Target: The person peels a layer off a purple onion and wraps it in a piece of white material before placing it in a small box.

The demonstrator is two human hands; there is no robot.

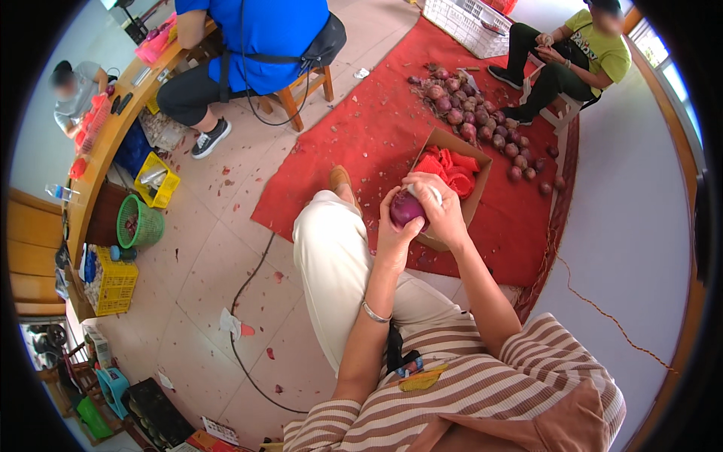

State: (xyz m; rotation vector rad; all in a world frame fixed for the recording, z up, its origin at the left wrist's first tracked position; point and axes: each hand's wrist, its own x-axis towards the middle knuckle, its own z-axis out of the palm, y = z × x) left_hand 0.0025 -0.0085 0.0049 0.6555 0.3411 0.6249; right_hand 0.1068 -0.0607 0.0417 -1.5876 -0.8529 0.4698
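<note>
A purple onion (406, 208) is cupped in my left hand (397, 231), whose thumb lies along its lower side. My right hand (442, 209) presses a white cloth or tissue (427, 194) against the onion's upper right. Just beyond my hands stands an open cardboard box (480, 189) with red foam mesh sleeves (452, 169) inside. My right forearm hides part of the box's near side.
A heap of purple onions (469, 113) lies on a red cloth (333, 152) strewn with skins. One person (587, 56) sits beyond it; another in blue (271, 45) sits at a wooden table (121, 116). A black cable (248, 288) crosses the tiles. A green basket (141, 221) stands left.
</note>
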